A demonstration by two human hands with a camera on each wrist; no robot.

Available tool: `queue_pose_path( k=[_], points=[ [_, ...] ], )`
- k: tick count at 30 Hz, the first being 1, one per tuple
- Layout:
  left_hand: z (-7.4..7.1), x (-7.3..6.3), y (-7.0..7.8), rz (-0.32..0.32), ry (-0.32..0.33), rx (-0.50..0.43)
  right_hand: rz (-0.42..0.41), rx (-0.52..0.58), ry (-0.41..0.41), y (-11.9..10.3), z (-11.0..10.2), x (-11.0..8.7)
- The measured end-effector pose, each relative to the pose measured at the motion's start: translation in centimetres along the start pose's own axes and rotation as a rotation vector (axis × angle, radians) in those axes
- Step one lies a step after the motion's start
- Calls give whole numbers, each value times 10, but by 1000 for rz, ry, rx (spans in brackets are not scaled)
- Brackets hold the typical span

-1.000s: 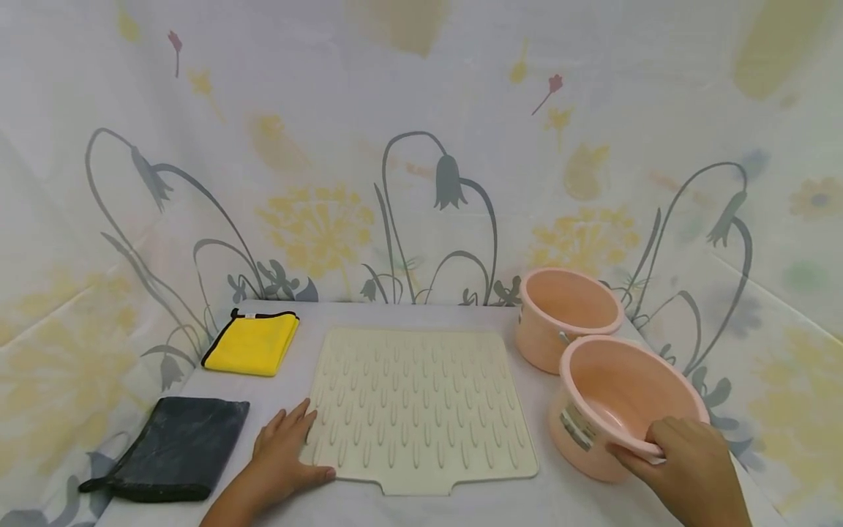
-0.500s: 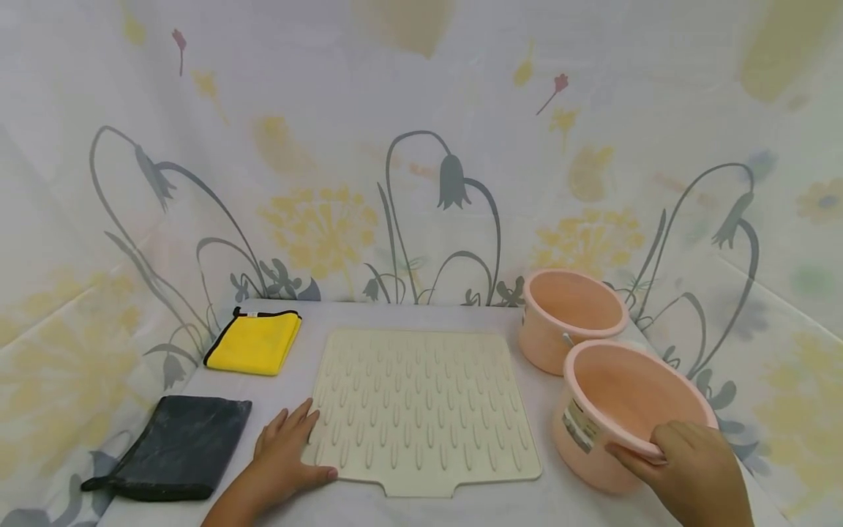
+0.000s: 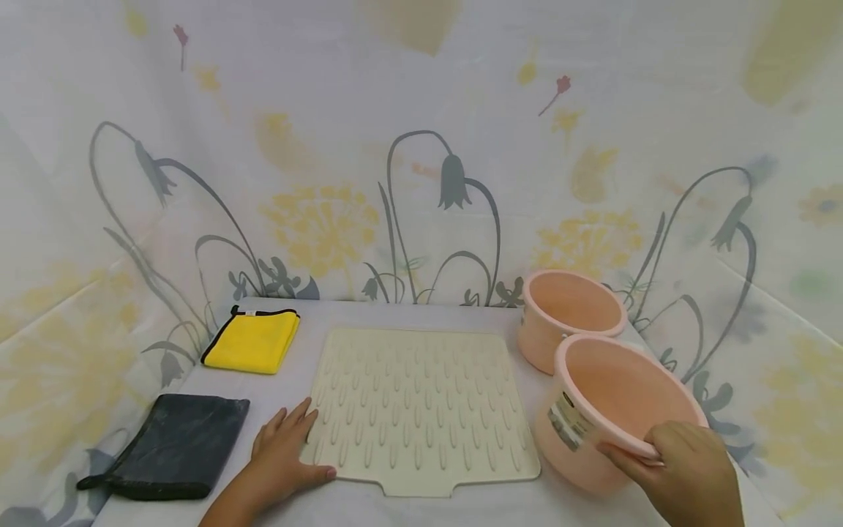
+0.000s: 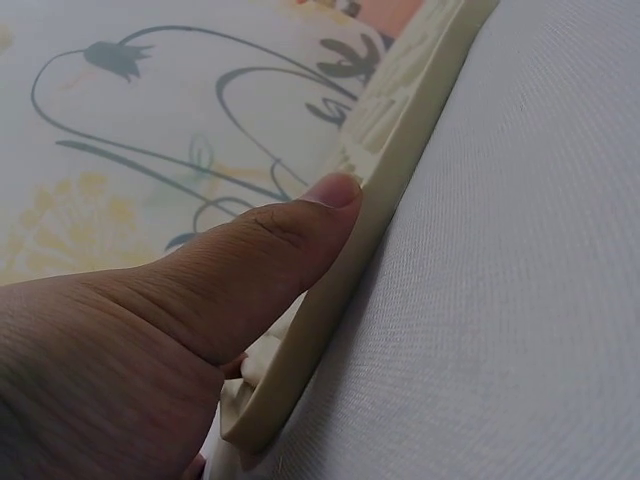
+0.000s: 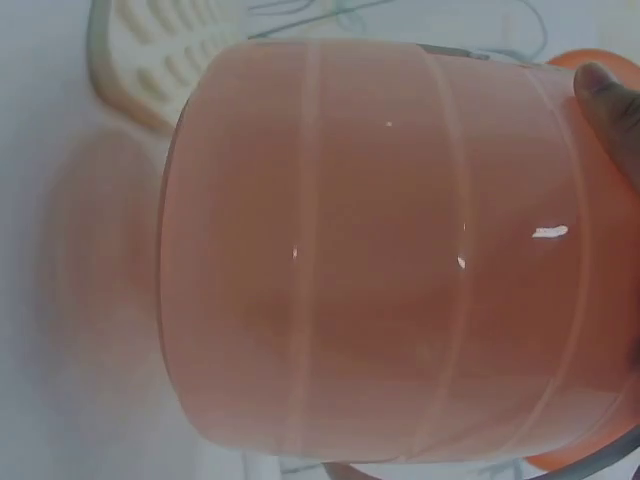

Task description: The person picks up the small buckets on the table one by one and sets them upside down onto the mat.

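At the right, my right hand point(image 3: 693, 462) grips the near rim of a peach plastic bucket point(image 3: 586, 439), thumb outside and fingers over the edge. The bucket tilts, its label facing left. In the right wrist view the bucket's wall point(image 5: 370, 250) fills the middle, its base close over the white cloth. My left hand point(image 3: 279, 450) rests with spread fingers at the near left corner of a cream ribbed drying mat point(image 3: 421, 410). In the left wrist view its thumb point(image 4: 270, 235) lies against the mat's raised edge point(image 4: 340, 270).
A second peach bucket point(image 3: 540, 344) stands just behind the held one. On the left lie a folded yellow cloth point(image 3: 252, 342) with black trim and a folded dark grey cloth point(image 3: 174, 439). A flower-printed curtain point(image 3: 421, 146) surrounds the white-covered table point(image 3: 546, 505).
After a slight shift right, the held bucket has moved left toward the mat and tilts more, with its label showing more fully. My left hand and the mat stay in place.
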State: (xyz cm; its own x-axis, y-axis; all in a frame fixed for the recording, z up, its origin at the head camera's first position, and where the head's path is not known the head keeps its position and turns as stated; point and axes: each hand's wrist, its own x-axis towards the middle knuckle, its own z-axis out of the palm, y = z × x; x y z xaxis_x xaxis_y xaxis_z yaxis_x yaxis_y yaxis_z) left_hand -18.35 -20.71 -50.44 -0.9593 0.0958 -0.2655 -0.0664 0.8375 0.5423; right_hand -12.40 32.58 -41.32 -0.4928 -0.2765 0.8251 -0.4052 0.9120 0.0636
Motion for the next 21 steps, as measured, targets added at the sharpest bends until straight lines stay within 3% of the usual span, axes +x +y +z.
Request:
queue_pose_path(
  k=[5, 16, 21],
  points=[
    [-1, -1, 1, -10, -8, -5, 75, -18, -13, -12, 5, 3],
    [-2, -2, 5, -8, -17, 0, 48, 13, 192, -34, 30, 14],
    [-3, -1, 3, -13, -16, -2, 106, 90, 230, -42, 45, 18]
  ],
)
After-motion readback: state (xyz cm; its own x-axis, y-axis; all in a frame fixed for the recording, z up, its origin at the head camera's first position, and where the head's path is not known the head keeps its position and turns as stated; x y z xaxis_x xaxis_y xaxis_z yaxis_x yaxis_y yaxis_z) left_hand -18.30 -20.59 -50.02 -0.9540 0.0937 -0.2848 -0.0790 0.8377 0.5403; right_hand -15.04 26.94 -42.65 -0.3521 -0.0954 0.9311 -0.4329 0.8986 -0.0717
